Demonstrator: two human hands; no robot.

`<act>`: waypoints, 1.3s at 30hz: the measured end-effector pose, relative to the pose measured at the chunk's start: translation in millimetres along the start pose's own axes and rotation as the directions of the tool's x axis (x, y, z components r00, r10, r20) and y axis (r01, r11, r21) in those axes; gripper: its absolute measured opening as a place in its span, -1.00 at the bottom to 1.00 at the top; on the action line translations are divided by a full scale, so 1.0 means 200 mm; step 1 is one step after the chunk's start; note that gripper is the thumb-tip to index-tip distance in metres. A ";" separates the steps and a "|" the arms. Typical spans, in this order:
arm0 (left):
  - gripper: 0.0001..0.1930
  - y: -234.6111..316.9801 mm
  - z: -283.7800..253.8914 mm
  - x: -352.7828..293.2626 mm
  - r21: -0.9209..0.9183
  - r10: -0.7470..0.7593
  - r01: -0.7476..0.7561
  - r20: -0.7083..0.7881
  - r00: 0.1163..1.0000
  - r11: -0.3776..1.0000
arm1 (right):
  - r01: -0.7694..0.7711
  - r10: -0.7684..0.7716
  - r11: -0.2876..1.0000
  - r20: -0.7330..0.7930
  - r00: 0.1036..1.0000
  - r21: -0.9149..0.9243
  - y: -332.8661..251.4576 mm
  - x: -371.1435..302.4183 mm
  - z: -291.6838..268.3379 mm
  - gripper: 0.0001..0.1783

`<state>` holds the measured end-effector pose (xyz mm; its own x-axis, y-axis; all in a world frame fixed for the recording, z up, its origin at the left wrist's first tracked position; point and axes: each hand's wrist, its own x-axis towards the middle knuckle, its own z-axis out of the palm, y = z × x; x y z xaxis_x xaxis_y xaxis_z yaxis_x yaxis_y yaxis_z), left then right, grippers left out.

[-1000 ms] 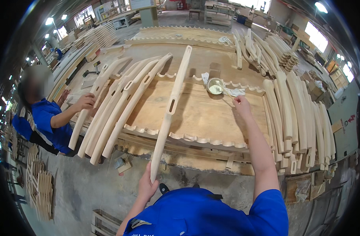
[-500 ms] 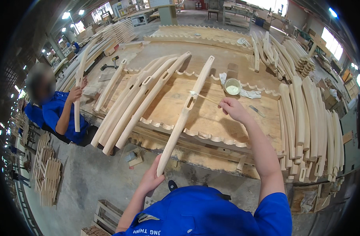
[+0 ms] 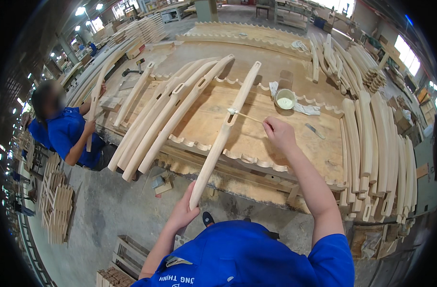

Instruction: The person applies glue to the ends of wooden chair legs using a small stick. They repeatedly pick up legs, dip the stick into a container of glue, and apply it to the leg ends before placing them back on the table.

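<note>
My left hand (image 3: 184, 212) grips the near end of a long curved wooden piece (image 3: 226, 130) that leans across the workbench (image 3: 256, 138) edge. A thin stick (image 3: 245, 115) is pinched in my right hand (image 3: 278, 133), and its white-coated tip touches a slot in that piece. A small round cup of white glue (image 3: 285, 99) stands on the bench beyond the stick, on a white rag (image 3: 304, 108).
Several similar curved pieces (image 3: 166, 112) lean on the bench to the left, and more (image 3: 376, 143) lie stacked at right. A person in a blue shirt (image 3: 63, 131) at the left holds another piece. Small wooden frames (image 3: 56, 205) stand on the floor.
My right hand came back from the glue cup with the stick and put its tip on the slot. The person at left has lifted a piece upright.
</note>
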<state>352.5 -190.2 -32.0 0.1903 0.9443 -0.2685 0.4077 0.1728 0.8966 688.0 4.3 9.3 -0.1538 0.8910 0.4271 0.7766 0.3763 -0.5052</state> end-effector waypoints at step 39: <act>-0.13 0.06 0.01 -0.02 -0.012 -0.020 0.020 0.014 1.000 1.000 | 0.000 0.001 1.000 0.049 0.999 -0.011 -0.04 -0.06 0.05 -0.81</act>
<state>358.0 -191.9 -21.5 0.1942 0.9367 -0.2914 0.4008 0.1954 0.8951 676.5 -7.5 0.1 -0.1830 0.9026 0.3896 0.7835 0.3732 -0.4968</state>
